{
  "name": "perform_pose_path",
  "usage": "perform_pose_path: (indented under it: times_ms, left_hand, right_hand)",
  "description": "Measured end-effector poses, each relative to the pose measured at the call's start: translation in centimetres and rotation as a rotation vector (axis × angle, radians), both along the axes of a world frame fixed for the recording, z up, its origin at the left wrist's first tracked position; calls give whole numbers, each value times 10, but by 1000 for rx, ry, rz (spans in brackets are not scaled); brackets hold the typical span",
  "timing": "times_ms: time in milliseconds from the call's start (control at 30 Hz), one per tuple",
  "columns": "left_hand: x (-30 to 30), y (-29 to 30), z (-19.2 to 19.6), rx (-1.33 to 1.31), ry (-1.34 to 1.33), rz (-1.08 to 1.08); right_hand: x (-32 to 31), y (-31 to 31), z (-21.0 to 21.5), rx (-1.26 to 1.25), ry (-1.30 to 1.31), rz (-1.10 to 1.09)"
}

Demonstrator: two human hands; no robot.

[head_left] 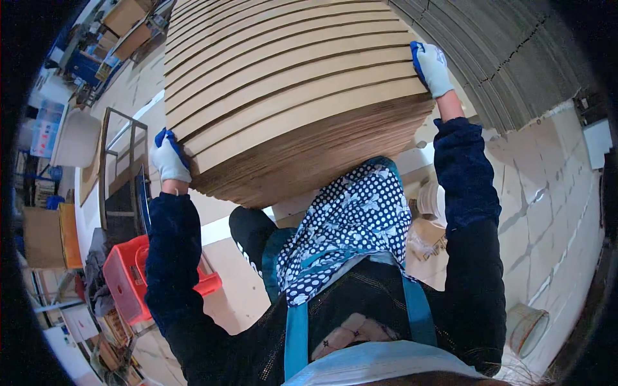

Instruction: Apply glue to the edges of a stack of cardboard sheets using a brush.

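Note:
Before me rises a tall stack of tan cardboard sheets [309, 103], fanned in steps so that each sheet's edge shows as a dark line. My left hand [170, 157], in a white glove with blue on the fingers, is closed on the stack's left edge near its front corner. On the right edge, a little farther away, my right hand [432, 67] in a matching glove is also closed on the cardboard. Which sheets each hand grips cannot be made out. The stack's front face shows many layered brown edges.
Close on the right stands a large block of grey stacked sheets [515, 58]. At left are a metal frame [119, 174] and a red plastic basket [125, 283]. A white bucket [432, 202] sits below the stack's right side; a round bin [526, 329] stands lower right.

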State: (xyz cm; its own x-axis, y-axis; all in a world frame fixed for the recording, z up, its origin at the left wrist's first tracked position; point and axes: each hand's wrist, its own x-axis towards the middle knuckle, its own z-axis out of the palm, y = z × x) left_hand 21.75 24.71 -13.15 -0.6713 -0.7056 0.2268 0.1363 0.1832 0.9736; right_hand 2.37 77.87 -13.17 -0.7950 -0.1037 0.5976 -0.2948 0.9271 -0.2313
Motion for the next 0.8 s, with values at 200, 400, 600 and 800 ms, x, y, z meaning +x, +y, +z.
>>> perform_pose_path:
  times_ms: [200, 400, 600, 800]
  left_hand:
    - [14, -36, 8, -84, -158, -221]
    - [77, -5, 44, -14, -656, -382]
    - [83, 8, 73, -871, -947, -390]
    - [89, 31, 102, -18, -444, -429]
  right_hand:
    - [0, 15, -5, -22, -43, 183]
    - [47, 51, 4, 334, -72, 62]
    - [73, 18, 60, 342, -426, -128]
    - [68, 47, 79, -750, -532, 383]
